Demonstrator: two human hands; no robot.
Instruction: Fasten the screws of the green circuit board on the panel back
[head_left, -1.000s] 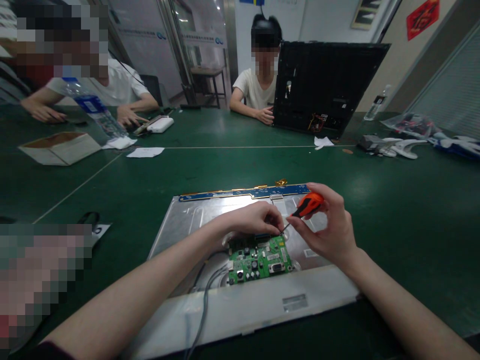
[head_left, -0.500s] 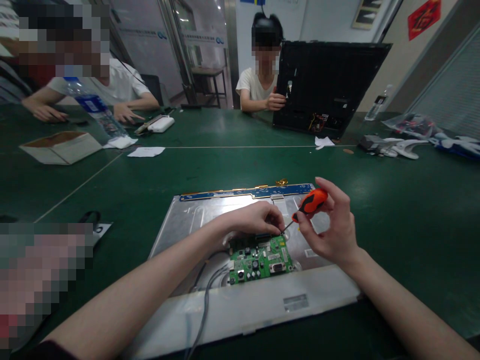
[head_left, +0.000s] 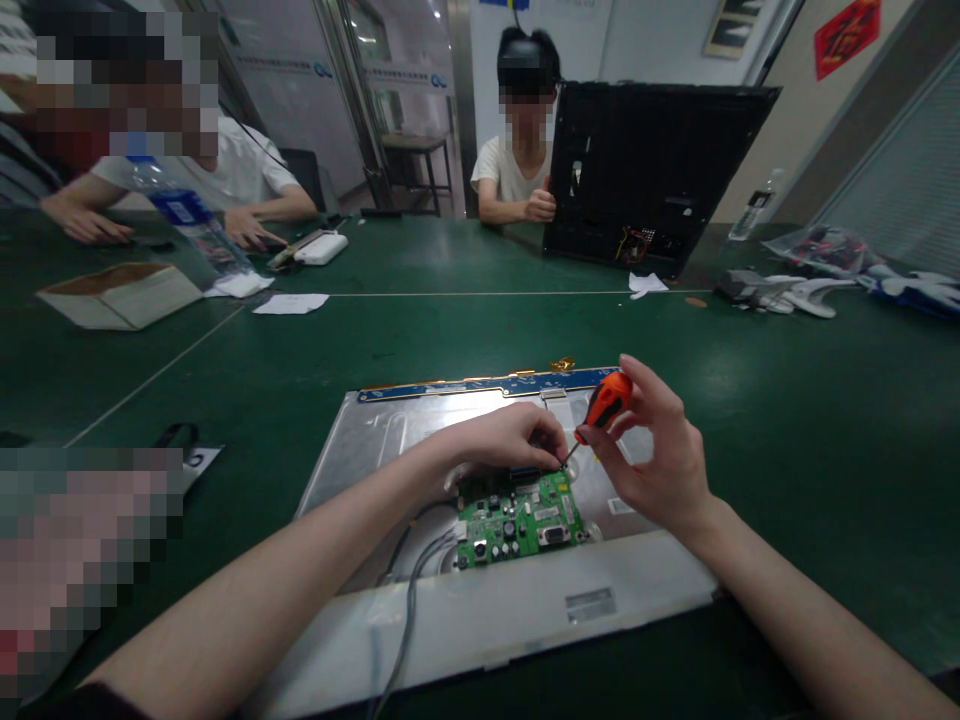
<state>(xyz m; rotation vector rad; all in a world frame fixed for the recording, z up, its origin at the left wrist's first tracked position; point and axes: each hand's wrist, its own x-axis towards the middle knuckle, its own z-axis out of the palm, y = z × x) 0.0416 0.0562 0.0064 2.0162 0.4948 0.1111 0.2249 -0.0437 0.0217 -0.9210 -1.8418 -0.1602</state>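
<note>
A green circuit board (head_left: 517, 520) lies on the back of a silvery display panel (head_left: 420, 425). My right hand (head_left: 660, 450) grips an orange-and-black screwdriver (head_left: 607, 400) by its handle, the shaft slanting down to the board's far right corner. Close beside the tip, the fingers of my left hand (head_left: 525, 435) are pinched together at the board's far edge. Whatever they hold, perhaps a small screw, is too small to make out. Grey cables (head_left: 414, 590) run from the board's left side over the panel's near edge. A blue circuit strip (head_left: 480, 385) lines the panel's far edge.
Across the green table (head_left: 420, 330), a person holds up a black monitor housing (head_left: 660, 170); another sits at the far left. A paper box (head_left: 127, 300) and a tilted water bottle (head_left: 187, 220) stand on the left. Gloves (head_left: 795, 295) and a second bottle (head_left: 756, 205) are at right.
The screwdriver handle has swung left and stands steeper, my right hand moving left with it. My left hand stays in place. The person opposite has shifted their hand slightly left.
</note>
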